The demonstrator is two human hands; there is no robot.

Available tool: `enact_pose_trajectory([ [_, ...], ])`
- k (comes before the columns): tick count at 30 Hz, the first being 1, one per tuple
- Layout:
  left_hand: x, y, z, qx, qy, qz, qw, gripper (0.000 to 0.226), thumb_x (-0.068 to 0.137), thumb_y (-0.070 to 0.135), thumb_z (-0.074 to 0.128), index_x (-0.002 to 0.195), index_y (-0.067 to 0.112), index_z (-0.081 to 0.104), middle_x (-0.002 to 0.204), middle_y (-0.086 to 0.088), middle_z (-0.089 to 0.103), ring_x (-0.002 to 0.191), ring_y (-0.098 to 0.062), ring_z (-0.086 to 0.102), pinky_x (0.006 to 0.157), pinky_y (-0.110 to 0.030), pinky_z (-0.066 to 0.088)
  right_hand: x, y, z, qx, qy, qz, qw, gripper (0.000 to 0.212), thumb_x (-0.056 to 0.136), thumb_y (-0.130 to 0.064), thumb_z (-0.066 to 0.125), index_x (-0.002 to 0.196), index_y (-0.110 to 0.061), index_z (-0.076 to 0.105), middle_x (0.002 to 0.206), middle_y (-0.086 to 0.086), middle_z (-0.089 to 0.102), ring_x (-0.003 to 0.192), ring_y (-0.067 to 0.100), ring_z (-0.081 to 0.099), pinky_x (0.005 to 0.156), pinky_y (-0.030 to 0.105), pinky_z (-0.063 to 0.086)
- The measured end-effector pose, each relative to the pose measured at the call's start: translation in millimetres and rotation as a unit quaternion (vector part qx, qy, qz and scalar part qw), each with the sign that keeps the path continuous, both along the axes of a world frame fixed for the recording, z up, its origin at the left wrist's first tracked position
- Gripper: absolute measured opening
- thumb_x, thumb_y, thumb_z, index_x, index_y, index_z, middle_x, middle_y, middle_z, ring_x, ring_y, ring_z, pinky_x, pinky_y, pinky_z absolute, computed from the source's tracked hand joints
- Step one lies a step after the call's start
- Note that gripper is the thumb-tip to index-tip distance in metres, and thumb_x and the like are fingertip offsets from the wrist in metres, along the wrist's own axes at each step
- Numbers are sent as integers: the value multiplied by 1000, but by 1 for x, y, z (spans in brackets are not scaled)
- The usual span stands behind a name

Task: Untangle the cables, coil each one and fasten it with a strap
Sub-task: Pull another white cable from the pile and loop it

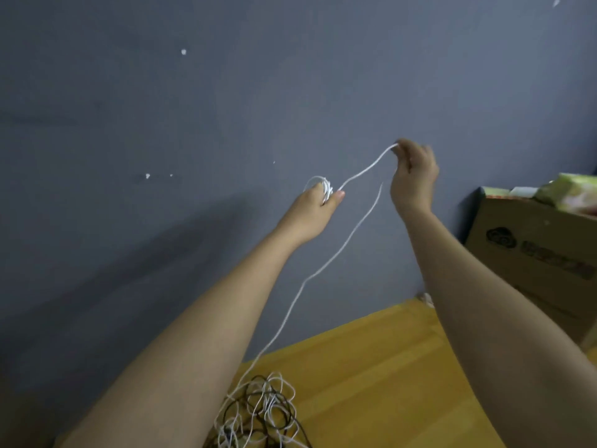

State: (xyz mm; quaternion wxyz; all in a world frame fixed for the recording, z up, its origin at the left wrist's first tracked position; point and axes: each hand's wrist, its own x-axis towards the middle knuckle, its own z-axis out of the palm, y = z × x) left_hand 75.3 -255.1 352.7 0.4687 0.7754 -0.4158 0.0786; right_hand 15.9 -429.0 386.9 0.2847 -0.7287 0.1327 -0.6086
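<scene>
Both arms are raised in front of a grey wall. My left hand [318,202] grips a small coil of white cable [323,185] wound in loops around its fingers. From there the white cable [365,171] runs up to my right hand [413,176], which pinches it between thumb and fingertips. The cable then hangs down in a long slack line [323,270] to a tangled pile of white and black cables [261,412] on the yellow wooden floor. No strap is visible.
A grey wall [193,124] fills most of the view. A cardboard box [533,253] with green packets on top stands at the right against the wall. Yellow wooden floor [387,383] lies below.
</scene>
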Motion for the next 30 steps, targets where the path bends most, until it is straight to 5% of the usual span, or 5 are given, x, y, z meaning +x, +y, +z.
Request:
enact_pose_trajectory([
  [5, -1, -14, 36, -47, -35, -18, 998, 35, 100, 33, 46, 74, 23, 25, 70, -5, 39, 57, -17, 34, 56, -30, 30, -7, -15, 36, -15, -18, 26, 999, 23, 95, -16, 55, 105, 0, 68, 102, 17, 62, 90, 13, 51, 79, 9, 35],
  [8, 6, -9, 10, -40, 18, -38, 998, 30, 99, 35, 47, 79, 17, 36, 61, 2, 41, 53, -16, 38, 59, -28, 38, 3, -15, -8, 56, 14, 92, 994, 23, 92, -20, 54, 89, -3, 69, 85, 15, 66, 76, 9, 56, 73, 24, 43],
  [11, 12, 4, -35, -34, 113, -50, 992, 33, 99, 39, 47, 77, 16, 37, 50, 8, 43, 48, -17, 41, 61, -34, 42, 9, 4, -65, 168, 49, 160, 971, 17, 97, -12, 53, 87, -10, 67, 71, 12, 64, 53, -6, 52, 60, 13, 42],
  [15, -2, 35, -77, 2, 186, -68, 980, 48, 102, 41, 36, 83, -1, 52, 52, -1, 61, 52, -11, 54, 74, -31, 51, 9, 47, -125, 309, 89, 252, 913, 24, 101, -14, 47, 84, -18, 63, 59, 2, 40, 45, 8, 40, 50, 22, 43],
  [30, -34, 113, -148, -121, 378, -106, 912, 48, 100, 35, 37, 58, 11, 33, 37, 5, 25, 32, -9, 20, 49, -21, 41, 12, 144, -250, 262, 282, 336, 860, 29, 97, -11, 50, 70, -13, 60, 53, 4, 48, 45, 8, 39, 48, 22, 33],
])
